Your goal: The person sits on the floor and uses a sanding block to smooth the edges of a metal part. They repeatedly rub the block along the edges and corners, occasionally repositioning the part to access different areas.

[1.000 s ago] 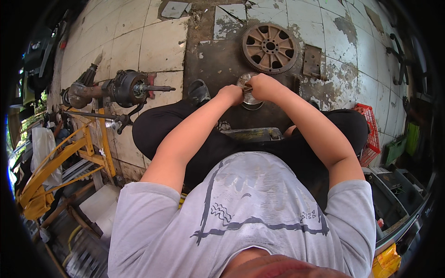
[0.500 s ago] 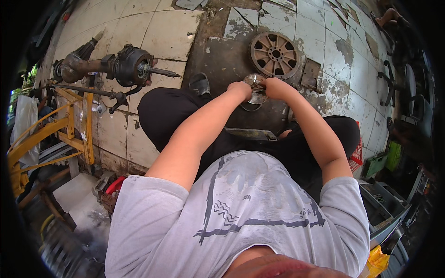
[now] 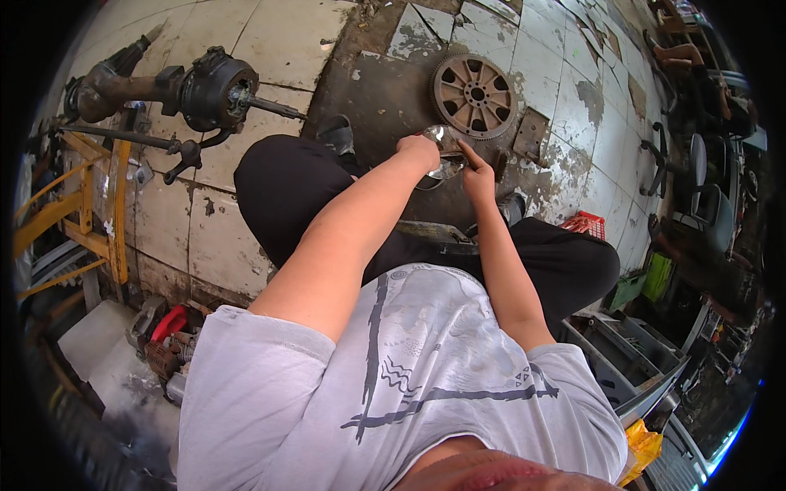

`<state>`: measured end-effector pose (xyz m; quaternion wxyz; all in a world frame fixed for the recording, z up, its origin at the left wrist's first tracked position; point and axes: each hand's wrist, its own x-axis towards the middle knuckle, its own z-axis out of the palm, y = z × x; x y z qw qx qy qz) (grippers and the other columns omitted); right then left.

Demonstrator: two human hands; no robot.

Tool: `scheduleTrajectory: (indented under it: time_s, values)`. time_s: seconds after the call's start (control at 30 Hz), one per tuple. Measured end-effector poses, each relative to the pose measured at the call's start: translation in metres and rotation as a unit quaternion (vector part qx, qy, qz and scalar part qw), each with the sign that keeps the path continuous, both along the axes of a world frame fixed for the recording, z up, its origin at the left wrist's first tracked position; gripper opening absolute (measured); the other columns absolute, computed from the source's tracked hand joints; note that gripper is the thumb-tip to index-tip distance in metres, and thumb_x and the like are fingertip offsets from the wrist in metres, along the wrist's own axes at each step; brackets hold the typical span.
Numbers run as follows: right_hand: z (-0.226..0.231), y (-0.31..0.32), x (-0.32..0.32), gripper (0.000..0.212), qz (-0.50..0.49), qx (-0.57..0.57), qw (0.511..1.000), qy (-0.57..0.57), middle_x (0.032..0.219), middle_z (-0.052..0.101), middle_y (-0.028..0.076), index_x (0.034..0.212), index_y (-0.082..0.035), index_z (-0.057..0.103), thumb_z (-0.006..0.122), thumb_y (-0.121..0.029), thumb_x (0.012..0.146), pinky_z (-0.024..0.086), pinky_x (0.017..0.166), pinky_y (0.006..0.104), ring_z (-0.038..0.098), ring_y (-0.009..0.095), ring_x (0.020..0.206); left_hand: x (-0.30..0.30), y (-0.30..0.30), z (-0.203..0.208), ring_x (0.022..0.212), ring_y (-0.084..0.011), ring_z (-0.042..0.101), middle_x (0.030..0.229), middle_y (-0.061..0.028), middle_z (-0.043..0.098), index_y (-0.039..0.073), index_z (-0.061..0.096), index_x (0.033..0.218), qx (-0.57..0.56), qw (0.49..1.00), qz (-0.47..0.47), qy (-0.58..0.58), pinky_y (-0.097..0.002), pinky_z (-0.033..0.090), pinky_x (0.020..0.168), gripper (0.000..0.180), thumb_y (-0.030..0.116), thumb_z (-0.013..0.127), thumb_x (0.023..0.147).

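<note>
A shiny, round metal part [image 3: 440,134] is held up between my hands, above the dark floor patch between my knees. My left hand [image 3: 420,151] is closed on its left side, with the fingers partly hidden. At its right edge my right hand [image 3: 478,177] has one finger stretched along the rim. The other fingers of that hand look curled, and their grip on the part is only partly visible. A toothed metal flywheel [image 3: 474,96] with a spoked centre lies flat on the floor just beyond the part.
A rusty plate [image 3: 532,133] lies right of the flywheel. A large axle assembly [image 3: 214,90] stands at left near a yellow frame [image 3: 120,204]. Right are a red basket [image 3: 586,224], grey trays [image 3: 610,357] and chairs [image 3: 698,176]. Tools with a red handle [image 3: 169,322] lie lower left.
My right hand has drawn lower along the part's right edge, with a finger now extended; its elbow has moved inward. The left hand keeps its hold. The whole view has shifted slightly.
</note>
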<state>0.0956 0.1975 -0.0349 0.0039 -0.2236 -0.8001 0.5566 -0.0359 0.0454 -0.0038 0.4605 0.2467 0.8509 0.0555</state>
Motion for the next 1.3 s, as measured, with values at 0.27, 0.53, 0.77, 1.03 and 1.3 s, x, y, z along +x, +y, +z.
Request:
scheduleTrajectory:
  time_s: [0.27,0.53,0.77,1.03,1.3]
  values:
    - [-0.005,0.014,-0.008,0.070,0.021,-0.023,0.999,-0.030,0.144,0.077,0.012,0.147,-0.010,0.075,0.047,0.015,0.087,0.046,0.113,0.0273,0.069,0.017,0.133,0.005,-0.012,-0.002,0.121,-0.0344,0.076,0.123,-0.0180,0.080,0.006,0.081,0.127,0.082,0.989,0.001,0.121,-0.0495,0.061,0.104,0.039,0.030,0.070,0.098]
    - [0.002,-0.006,-0.007,0.066,0.072,0.013,0.995,0.072,0.144,0.075,0.016,0.144,-0.011,0.075,0.052,0.012,0.086,0.051,0.117,0.0365,0.071,0.030,0.136,0.011,-0.006,-0.002,0.110,-0.0404,0.078,0.111,-0.0203,0.082,0.006,0.084,0.109,0.077,0.984,-0.041,0.155,-0.0524,0.063,0.096,0.028,0.026,0.074,0.095]
    - [0.004,-0.004,0.002,0.068,0.046,-0.028,0.996,0.075,0.143,0.073,0.020,0.144,-0.012,0.075,0.051,0.013,0.086,0.051,0.118,0.0396,0.068,0.034,0.139,-0.001,-0.013,-0.016,0.108,-0.0446,0.075,0.113,-0.0232,0.079,0.007,0.082,0.116,0.102,0.984,-0.068,0.131,-0.0548,0.060,0.095,0.028,0.028,0.072,0.100]
    - [-0.011,0.010,0.008,0.067,0.001,-0.042,0.997,0.060,0.143,0.074,0.020,0.144,-0.009,0.074,0.051,0.013,0.085,0.052,0.115,0.0381,0.071,0.034,0.136,0.003,-0.008,-0.013,0.111,-0.0442,0.075,0.116,-0.0240,0.079,0.011,0.080,0.128,0.106,0.982,-0.085,0.131,-0.0538,0.061,0.098,0.037,0.016,0.071,0.092]
    - [0.012,0.015,-0.001,0.063,-0.116,-0.055,0.991,0.028,0.136,0.076,0.021,0.141,-0.012,0.077,0.052,0.007,0.086,0.058,0.105,0.0415,0.076,0.036,0.123,0.002,0.003,0.006,0.107,-0.0414,0.077,0.111,-0.0227,0.080,0.016,0.083,0.130,0.102,0.973,-0.100,0.181,-0.0521,0.063,0.096,0.048,0.005,0.071,0.085]
